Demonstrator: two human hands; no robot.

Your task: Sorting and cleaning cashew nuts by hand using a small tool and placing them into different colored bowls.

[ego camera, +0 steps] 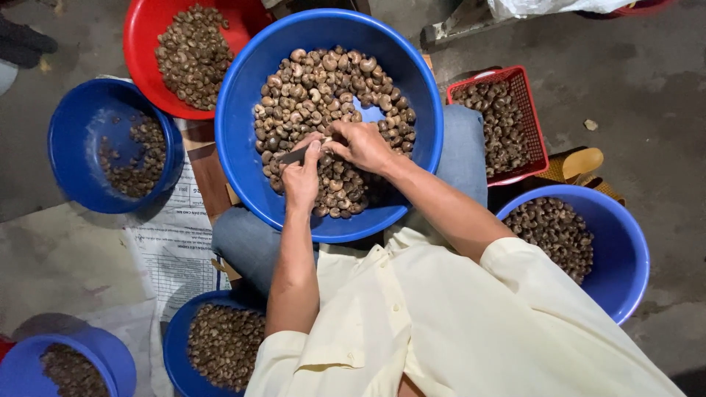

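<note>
A large round blue plastic basin [250, 88] at upper centre rests on the person's lap, heaped with brown curved cashew nuts [316, 88]. Over it the left hand [301, 176] is clenched round a small dark knife [294, 155], and the right hand [362, 145] pinches one nut against the blade. A red plastic bowl [140, 37] at upper left, a red mesh basket [531, 125] at right and smaller blue tubs [70, 132] all hold nuts. Printed paper sheets [173, 242] lie on the grey concrete floor [647, 95].
</note>
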